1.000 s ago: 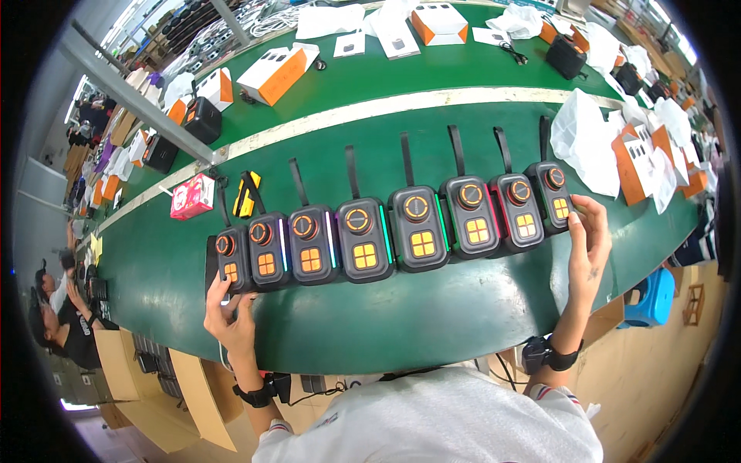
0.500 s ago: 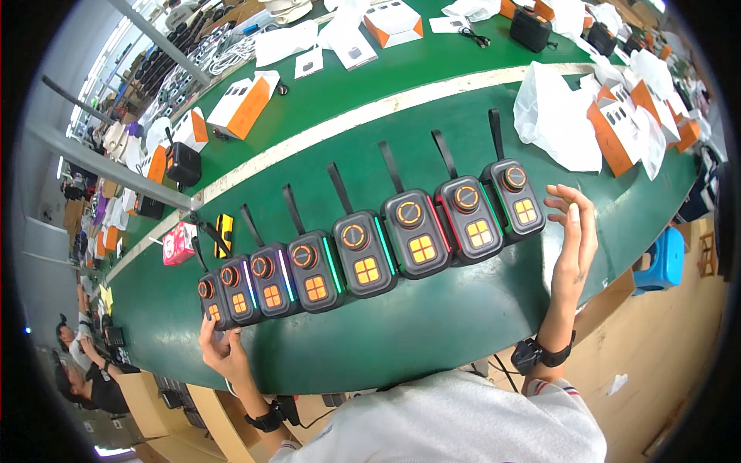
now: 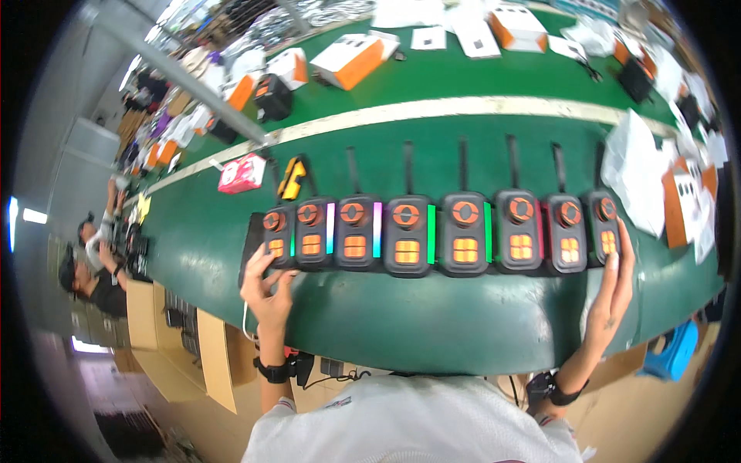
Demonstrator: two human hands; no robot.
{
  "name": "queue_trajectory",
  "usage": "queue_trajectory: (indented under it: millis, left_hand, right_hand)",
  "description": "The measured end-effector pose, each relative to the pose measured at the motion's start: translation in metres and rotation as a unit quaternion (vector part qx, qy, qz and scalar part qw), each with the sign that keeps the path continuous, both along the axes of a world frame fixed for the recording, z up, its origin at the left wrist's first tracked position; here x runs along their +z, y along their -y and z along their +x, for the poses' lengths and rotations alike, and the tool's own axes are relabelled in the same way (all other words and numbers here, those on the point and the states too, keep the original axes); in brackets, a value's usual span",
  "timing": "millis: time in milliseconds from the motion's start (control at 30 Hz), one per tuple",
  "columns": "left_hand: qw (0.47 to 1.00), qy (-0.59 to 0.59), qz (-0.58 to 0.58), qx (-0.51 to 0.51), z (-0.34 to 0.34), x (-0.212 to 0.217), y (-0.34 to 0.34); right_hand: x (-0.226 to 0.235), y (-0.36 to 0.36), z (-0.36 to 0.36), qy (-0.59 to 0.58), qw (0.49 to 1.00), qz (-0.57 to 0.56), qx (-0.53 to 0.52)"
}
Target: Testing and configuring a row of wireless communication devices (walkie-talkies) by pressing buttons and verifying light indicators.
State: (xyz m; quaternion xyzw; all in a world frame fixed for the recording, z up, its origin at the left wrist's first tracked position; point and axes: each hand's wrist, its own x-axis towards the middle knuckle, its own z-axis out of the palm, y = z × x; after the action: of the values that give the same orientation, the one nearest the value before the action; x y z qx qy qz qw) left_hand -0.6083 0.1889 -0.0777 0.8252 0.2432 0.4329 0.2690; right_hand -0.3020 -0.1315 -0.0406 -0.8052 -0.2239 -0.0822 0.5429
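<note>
Several black handheld devices stand side by side in one row, such as this middle one [image 3: 465,262]. Each has a round orange-ringed dial, a block of orange squares and a black strap; coloured light strips glow along several sides. At the row's left end, my left hand [image 3: 266,301] has its fingers against the lower side of the leftmost device [image 3: 276,229], thumb apart from them. My right hand [image 3: 614,289] lies with stretched fingers along the outer side of the rightmost device [image 3: 606,224]. Both hands wear black wrist straps.
The row is on a green table [image 3: 347,324]. Behind its left end are a pink-white packet [image 3: 241,173] and a yellow-black object [image 3: 292,179]. White plastic bags [image 3: 633,174] and orange-white boxes [image 3: 681,204] stand at right. A metal post [image 3: 193,85] rises at left.
My right hand has come in against the row's right end, where it was apart before. The view has turned, so the row looks level rather than slanted. My left hand stays at the left end.
</note>
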Motion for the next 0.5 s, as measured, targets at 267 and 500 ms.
queue_trajectory:
  millis: [267,500]
  left_hand:
    - [0.999,0.026,0.040,0.015,0.008,-0.001,0.000]
    - [0.996,0.000,0.092,0.024,0.010,0.004,-0.005]
  right_hand:
    - [-0.011,0.003,-0.011,0.010,0.998,-0.009,-0.059]
    - [-0.018,0.008,-0.001,0.019,0.999,0.019,-0.037]
